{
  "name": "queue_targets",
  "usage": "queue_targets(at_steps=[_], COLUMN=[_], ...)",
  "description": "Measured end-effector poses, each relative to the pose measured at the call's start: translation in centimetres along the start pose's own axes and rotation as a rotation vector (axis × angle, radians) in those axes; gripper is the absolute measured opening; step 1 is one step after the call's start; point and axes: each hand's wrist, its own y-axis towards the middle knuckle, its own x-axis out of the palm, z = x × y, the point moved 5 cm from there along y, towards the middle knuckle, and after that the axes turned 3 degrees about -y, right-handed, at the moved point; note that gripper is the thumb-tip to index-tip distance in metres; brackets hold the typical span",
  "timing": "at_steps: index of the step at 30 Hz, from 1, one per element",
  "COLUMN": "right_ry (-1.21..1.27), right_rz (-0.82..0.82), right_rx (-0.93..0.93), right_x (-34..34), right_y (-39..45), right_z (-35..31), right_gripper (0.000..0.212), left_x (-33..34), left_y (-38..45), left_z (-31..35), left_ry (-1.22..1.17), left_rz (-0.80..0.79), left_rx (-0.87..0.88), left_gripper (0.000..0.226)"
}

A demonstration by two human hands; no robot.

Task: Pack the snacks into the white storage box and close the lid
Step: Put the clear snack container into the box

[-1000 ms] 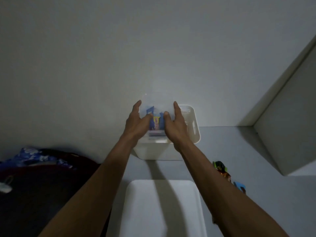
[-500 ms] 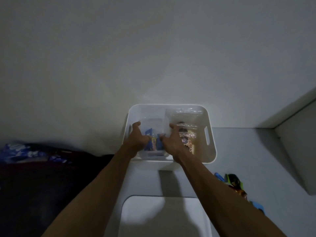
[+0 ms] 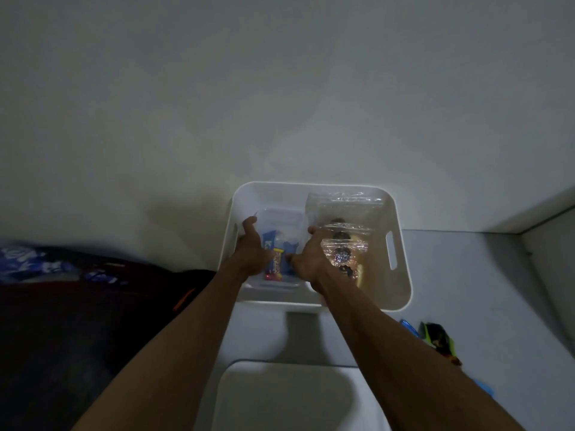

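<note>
1. Both hands are down inside the white storage box (image 3: 401, 284), one on each side of a clear tub (image 3: 281, 227) of wrapped snack bars (image 3: 275, 259).
2. The left hand (image 3: 250, 247) grips the tub's left wall, fingers curled over its edge; the right hand (image 3: 306, 256) clamps the opposite wall, thumb towards the bars. A two-sided hold like this looks meant to keep the tub level as it settles.
3. The tub sits in the left half of the box; whether it touches the floor yet, I cannot tell.
4. Just right of the right hand, a clear bag of cookies (image 3: 340, 244) already fills the other half, so the tub goes in snugly beside it.
5. Near the wrists, towards the person, the white lid (image 3: 280, 396) lies flat outside the box, ready for closing.
6. Right of the right forearm, some loose snack packets (image 3: 438, 337) wait on the surface, seemingly unpacked.
</note>
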Motion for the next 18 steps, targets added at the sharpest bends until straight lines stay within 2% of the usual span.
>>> queue_targets(at_steps=[5, 13, 18], right_ry=[-0.009, -0.131, -0.157], right_rz=[-0.04, -0.012, 0.032], right_rx=[-0.008, -0.097, -0.151], right_x=[0.6, 0.4, -0.6], right_y=[0.9, 1.0, -2.1], right_z=[0.4, 0.1, -1.1], right_gripper=[0.085, 0.09, 0.08], left_x=[0.2, -0.1, -0.9], left_y=[0.5, -0.4, -3.7], left_z=[-0.4, 1.0, 3.0], left_ry=[0.097, 0.207, 0.175], left_rz=[0.019, 0.128, 0.185], left_rx=[0.009, 0.118, 0.197], left_gripper=[0.101, 0.089, 0.077])
